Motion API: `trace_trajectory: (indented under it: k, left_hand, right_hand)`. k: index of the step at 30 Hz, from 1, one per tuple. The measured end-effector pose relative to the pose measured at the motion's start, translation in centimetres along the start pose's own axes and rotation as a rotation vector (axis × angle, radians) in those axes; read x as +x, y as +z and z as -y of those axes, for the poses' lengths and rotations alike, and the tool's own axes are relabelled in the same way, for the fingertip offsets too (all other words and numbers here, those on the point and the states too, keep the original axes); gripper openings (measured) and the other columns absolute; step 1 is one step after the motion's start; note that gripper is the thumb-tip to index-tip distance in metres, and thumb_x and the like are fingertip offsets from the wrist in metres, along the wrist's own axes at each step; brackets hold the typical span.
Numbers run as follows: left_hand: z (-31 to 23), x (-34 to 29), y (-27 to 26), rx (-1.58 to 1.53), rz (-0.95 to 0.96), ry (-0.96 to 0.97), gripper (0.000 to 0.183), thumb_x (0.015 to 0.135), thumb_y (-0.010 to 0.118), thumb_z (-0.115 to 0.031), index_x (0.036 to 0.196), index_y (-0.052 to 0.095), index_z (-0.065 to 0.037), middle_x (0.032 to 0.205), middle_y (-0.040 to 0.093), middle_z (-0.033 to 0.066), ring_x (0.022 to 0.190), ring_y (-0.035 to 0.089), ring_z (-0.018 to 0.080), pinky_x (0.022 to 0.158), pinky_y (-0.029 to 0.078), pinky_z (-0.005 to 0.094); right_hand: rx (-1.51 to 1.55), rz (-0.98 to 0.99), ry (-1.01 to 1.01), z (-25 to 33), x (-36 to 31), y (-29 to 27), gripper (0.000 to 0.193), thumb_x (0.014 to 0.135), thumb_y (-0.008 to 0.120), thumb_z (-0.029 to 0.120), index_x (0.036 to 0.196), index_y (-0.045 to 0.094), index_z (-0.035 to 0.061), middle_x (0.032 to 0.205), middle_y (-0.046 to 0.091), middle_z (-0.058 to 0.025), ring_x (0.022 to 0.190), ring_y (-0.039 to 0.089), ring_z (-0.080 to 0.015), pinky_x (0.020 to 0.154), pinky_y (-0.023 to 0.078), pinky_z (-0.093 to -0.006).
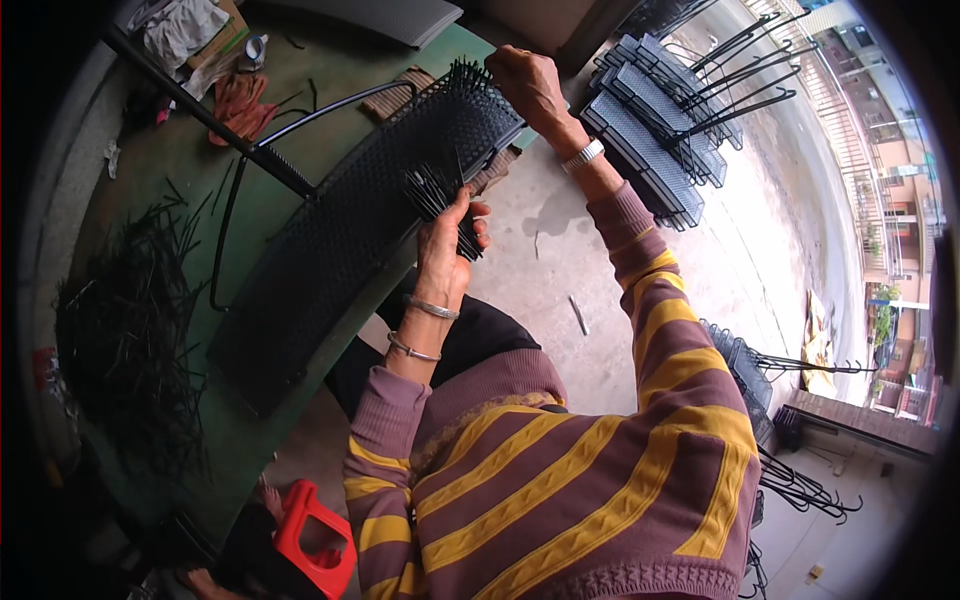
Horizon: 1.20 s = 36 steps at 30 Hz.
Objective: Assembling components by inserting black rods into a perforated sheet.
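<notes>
A long black perforated panel (335, 225) lies slantwise across the green table, with a black metal rod frame (225, 122) joined to its far side. At the panel's far right end, a tuft of thin black strips (468, 78) stands up from the holes. My right hand (530, 90) is closed beside that tuft, over the panel's corner; whatever its fingers pinch is hidden. Over the panel's near edge, my left hand (445, 238) grips a bundle of thin black strips (428, 190), which poke out on both sides of the fist.
A loose heap of black strips (130, 310) covers the left of the green table (300, 120). Orange-brown gloves (240, 105) and a tape roll (254, 48) lie at the back. Stacked grey mesh racks with hooks (650, 120) stand on the floor at right. A red plastic container (315, 540) is below.
</notes>
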<state>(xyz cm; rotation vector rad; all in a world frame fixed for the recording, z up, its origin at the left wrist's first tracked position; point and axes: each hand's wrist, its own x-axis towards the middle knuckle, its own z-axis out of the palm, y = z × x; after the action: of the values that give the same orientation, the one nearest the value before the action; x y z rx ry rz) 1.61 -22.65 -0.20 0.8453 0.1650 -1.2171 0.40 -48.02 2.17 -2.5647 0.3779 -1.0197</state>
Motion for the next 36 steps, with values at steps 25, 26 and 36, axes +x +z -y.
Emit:
trace_trajectory:
  k: [25,26,36]
  left_hand:
    - [-0.1,-1.0,1.2,0.114,-0.060,0.085,0.022,0.085,0.074,-0.021,0.099,0.069,-0.005,0.088,0.072,0.0093,0.067,0.063,0.0138,0.050,0.041,0.0240]
    - [0.0,-1.2,1.5,0.129,-0.055,0.103,0.022,0.085,0.073,-0.021,0.100,0.069,-0.005,0.089,0.072,0.0095,0.069,0.065,0.0151,0.050,0.042,0.0246]
    - [0.7,0.0,-0.4,0.097,-0.086,0.041,0.018,0.088,0.071,-0.020,0.096,0.065,-0.006,0.085,0.068,0.0094,0.061,0.059,0.0148,0.051,0.046,0.0281]
  right_hand:
    - [0.714,0.456,0.347,9.1,-4.8,-4.3,0.025,0.094,0.063,0.020,0.098,0.065,-0.0043,0.080,0.067,-0.0076,0.072,0.066,-0.0132,0.065,0.054,-0.0275]
    - [0.712,0.450,0.351,9.0,-5.0,-4.6,0.025,0.094,0.063,0.020,0.098,0.065,-0.0043,0.080,0.067,-0.0076,0.072,0.066,-0.0132,0.065,0.054,-0.0275]
    - [0.109,-0.313,0.264,2.9,-0.2,-3.0,0.012,0.094,0.055,0.013,0.090,0.055,0.0012,0.072,0.067,-0.0120,0.063,0.070,-0.0247,0.058,0.053,-0.0334]
